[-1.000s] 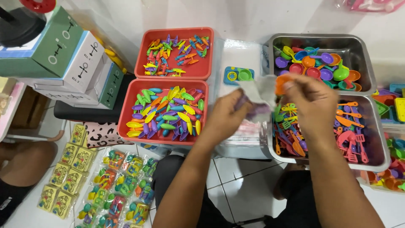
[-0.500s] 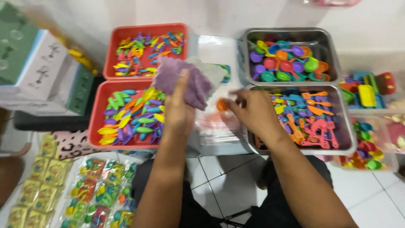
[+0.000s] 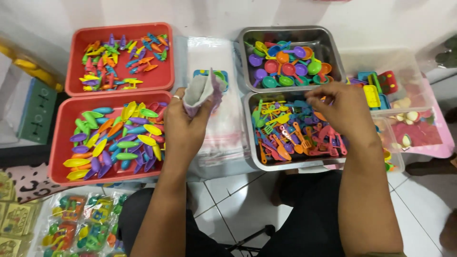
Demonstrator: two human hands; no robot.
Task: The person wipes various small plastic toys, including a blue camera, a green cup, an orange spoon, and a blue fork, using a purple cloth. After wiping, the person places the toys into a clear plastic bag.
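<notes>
- The left hand (image 3: 183, 126), at centre frame, is gripping a small clear plastic bag (image 3: 202, 93) upright, fingers closed around its lower part so the mouth is gaping open.
- The right hand (image 3: 340, 107) is hovering over the lower steel tray (image 3: 254, 164) at right, fingers pinching together among thin plastic toy utensils (image 3: 285, 135); whether it is holding one, I cannot tell.
- Glossy leaf-shaped pieces (image 3: 116, 140) are filling the lower red tray (image 3: 59, 178) at left.

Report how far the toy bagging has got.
Done: filled packets of toys lie at lower left. In hand: the left hand holds a small clear bag open, while the right hand picks among utensils in the near steel tray. Left: the red trays and the steel trays remain well stocked, and flat empty bags lie between them.
</notes>
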